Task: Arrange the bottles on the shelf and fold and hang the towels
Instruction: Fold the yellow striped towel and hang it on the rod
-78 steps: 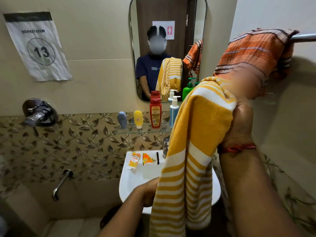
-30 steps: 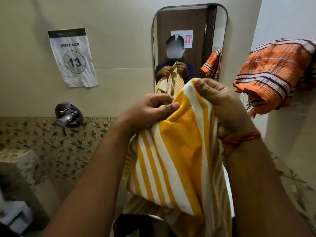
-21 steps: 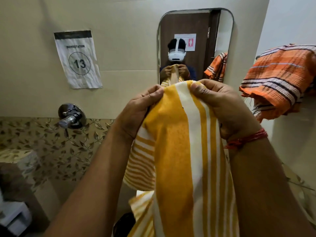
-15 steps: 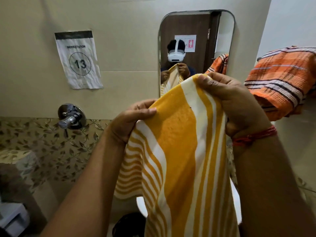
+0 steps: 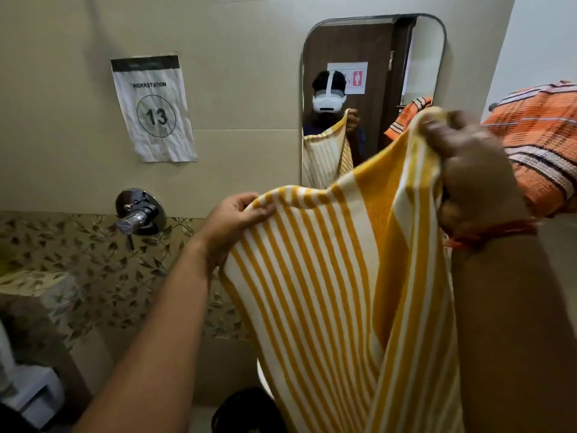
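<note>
Since half a second ago we have drawn our hands apart: left hand (image 5: 240, 214) pinches one top corner of the yellow striped towel (image 5: 337, 292), right hand (image 5: 468, 170), blurred, grips the other, higher. The towel now hangs spread before us, likely ready for folding. Terry cloth, soft, limp, broad and narrow stripes. The orange plaid towel (image 5: 540, 142) is bunched at right.

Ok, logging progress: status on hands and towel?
Left hand and right hand both grip yellow towel, spread between them. Orange towel already hung. Nothing in the way.
</note>
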Demonstrator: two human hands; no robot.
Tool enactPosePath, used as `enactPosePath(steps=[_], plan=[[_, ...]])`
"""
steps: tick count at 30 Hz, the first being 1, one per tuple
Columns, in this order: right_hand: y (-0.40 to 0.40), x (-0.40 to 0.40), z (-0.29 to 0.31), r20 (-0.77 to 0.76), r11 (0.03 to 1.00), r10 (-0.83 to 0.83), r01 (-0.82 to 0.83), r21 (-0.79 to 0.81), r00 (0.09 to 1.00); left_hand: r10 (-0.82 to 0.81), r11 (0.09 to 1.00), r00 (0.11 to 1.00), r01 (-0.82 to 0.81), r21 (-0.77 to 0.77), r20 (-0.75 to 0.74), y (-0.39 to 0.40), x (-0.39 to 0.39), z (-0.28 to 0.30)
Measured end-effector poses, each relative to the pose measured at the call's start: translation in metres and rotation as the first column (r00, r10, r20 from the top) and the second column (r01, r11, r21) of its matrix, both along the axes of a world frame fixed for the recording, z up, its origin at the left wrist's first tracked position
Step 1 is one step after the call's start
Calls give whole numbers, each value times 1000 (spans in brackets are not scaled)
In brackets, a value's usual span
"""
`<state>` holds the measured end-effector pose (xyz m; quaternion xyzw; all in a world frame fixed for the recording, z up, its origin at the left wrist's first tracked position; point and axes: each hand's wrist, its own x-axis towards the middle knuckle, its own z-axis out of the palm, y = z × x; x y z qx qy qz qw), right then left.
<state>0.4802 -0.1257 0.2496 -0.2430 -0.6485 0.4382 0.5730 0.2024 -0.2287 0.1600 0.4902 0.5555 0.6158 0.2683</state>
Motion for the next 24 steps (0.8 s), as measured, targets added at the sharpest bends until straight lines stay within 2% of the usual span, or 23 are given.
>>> enactPosePath(steps=[3,6,8,9,11,13,15,16,18,20,22,24], plan=[[-5,-26,-6,272,982,167,-185,40,948,46,990,981,-19,142,-188,10,30,30],[-6,-45,-1,514,945,203,-304,121,834,35,974,943,42,223,-330,12,57,64],[-8,-52,4,659,910,151,-363,198,737,40,958,915,79,275,-402,14,67,81],[-8,-56,7,660,902,99,-347,256,744,40,952,906,94,291,-422,13,69,87],[-5,-59,12,477,919,82,-252,304,875,17,954,911,108,280,-412,12,66,92],[-4,-57,19,239,955,112,-170,242,965,-43,981,911,116,153,-411,13,59,83],[-2,-53,26,170,969,102,-137,205,980,-47,994,907,84,72,-418,20,52,60],[-1,-51,27,178,970,100,-135,201,979,-18,995,940,52,91,-341,24,49,49],[4,-51,26,224,964,103,-153,217,969,19,980,998,-7,196,-56,31,46,37],[5,-54,22,306,953,107,-186,241,946,17,963,992,-51,265,128,33,46,42],[7,-60,18,391,942,112,-223,251,914,-11,956,990,-31,292,141,33,48,52],[6,-66,15,468,929,104,-254,270,878,73,949,997,-81,304,39,33,55,63]])
